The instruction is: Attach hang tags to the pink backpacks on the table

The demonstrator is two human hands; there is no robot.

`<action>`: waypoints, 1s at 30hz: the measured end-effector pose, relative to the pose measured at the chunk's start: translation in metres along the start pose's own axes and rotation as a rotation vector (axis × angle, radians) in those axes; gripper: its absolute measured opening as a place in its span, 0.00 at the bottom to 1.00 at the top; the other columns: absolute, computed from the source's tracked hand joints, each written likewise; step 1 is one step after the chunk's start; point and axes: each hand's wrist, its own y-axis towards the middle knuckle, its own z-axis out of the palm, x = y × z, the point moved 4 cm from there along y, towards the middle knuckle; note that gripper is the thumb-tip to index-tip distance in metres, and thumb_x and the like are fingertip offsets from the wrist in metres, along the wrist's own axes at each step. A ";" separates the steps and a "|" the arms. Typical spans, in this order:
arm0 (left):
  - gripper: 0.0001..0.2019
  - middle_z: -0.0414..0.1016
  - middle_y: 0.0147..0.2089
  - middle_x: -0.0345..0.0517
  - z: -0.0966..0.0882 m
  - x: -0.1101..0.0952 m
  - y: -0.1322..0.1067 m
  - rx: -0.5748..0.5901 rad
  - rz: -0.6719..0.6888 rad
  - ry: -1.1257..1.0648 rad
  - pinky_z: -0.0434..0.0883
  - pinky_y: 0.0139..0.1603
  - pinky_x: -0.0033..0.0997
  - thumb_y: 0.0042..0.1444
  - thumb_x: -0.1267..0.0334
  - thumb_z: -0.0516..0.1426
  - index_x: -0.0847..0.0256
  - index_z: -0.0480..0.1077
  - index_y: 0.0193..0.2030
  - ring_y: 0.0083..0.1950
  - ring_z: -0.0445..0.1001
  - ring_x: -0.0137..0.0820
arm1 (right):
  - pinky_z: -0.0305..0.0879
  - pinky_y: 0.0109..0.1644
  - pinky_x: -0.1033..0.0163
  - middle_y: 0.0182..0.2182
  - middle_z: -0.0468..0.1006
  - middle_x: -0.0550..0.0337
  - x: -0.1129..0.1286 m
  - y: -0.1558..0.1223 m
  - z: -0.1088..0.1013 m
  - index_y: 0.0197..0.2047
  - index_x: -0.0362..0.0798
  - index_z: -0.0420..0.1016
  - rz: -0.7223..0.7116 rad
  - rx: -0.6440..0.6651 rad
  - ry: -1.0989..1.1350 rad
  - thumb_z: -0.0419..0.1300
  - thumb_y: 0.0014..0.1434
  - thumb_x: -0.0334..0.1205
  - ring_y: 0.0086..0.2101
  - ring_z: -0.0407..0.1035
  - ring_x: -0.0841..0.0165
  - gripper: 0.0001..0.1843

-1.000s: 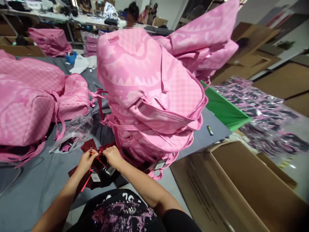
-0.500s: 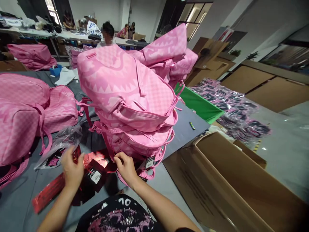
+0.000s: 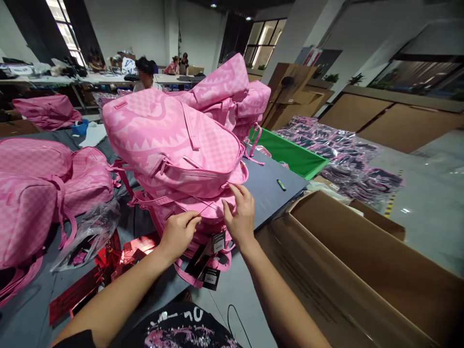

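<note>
A stack of pink backpacks (image 3: 174, 145) stands on the grey table (image 3: 264, 186) in front of me. My left hand (image 3: 179, 232) is closed in a pinch on a thin cord at the front of the lower backpack (image 3: 195, 212). My right hand (image 3: 239, 215) rests beside it, fingers pinching near the zipper edge of that same bag. Black hang tags (image 3: 213, 258) dangle below my hands. Red shiny tags (image 3: 105, 263) lie on the table to the left.
More pink backpacks (image 3: 39, 188) lie at the left, with a clear plastic bag (image 3: 90, 232) beside them. An open cardboard box (image 3: 362, 275) stands at the right. A green bin (image 3: 293, 157) and packed items in plastic (image 3: 344, 159) sit beyond. People work at far tables (image 3: 145, 72).
Both hands rose from the red tags on the table to the front of the lower backpack. The left hand now pinches a cord there.
</note>
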 end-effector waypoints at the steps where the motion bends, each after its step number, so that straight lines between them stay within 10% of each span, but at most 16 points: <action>1: 0.10 0.81 0.35 0.44 0.004 -0.006 0.009 0.018 0.016 0.087 0.71 0.36 0.27 0.59 0.63 0.55 0.58 0.77 0.41 0.33 0.77 0.31 | 0.60 0.55 0.48 0.54 0.67 0.46 -0.005 0.010 0.003 0.54 0.47 0.68 -0.016 0.025 -0.054 0.55 0.59 0.38 0.53 0.61 0.56 0.19; 7: 0.11 0.81 0.38 0.51 0.020 -0.021 0.042 0.098 -0.037 0.451 0.69 0.38 0.31 0.60 0.64 0.54 0.57 0.77 0.43 0.39 0.78 0.37 | 0.65 0.42 0.56 0.34 0.74 0.54 -0.021 0.022 0.019 0.37 0.46 0.70 0.156 0.112 0.160 0.57 0.58 0.43 0.35 0.68 0.63 0.09; 15: 0.11 0.80 0.37 0.52 0.030 -0.033 0.068 0.164 0.038 0.525 0.68 0.37 0.33 0.59 0.63 0.53 0.55 0.78 0.41 0.37 0.78 0.40 | 0.67 0.37 0.62 0.34 0.76 0.58 -0.041 0.016 0.026 0.46 0.47 0.70 0.348 0.204 0.537 0.55 0.60 0.45 0.33 0.71 0.68 0.14; 21: 0.10 0.80 0.36 0.44 0.032 -0.027 0.087 0.330 0.005 0.161 0.69 0.38 0.29 0.56 0.65 0.56 0.56 0.77 0.41 0.38 0.77 0.34 | 0.65 0.30 0.65 0.27 0.76 0.60 -0.050 0.023 0.010 0.31 0.46 0.71 0.444 0.096 0.566 0.58 0.57 0.47 0.24 0.67 0.71 0.12; 26: 0.32 0.74 0.52 0.50 0.026 -0.015 0.065 0.592 0.023 -0.323 0.72 0.42 0.29 0.45 0.66 0.64 0.59 0.63 0.59 0.45 0.74 0.34 | 0.67 0.29 0.66 0.31 0.78 0.57 -0.050 0.024 -0.001 0.34 0.45 0.69 0.560 -0.064 0.772 0.61 0.56 0.49 0.23 0.68 0.73 0.15; 30: 0.21 0.75 0.47 0.47 0.022 -0.003 0.053 0.329 0.031 -0.444 0.71 0.45 0.29 0.49 0.68 0.62 0.60 0.68 0.52 0.45 0.74 0.32 | 0.66 0.29 0.67 0.34 0.79 0.55 -0.033 0.027 -0.001 0.35 0.45 0.68 0.492 -0.118 0.865 0.61 0.58 0.46 0.25 0.71 0.72 0.12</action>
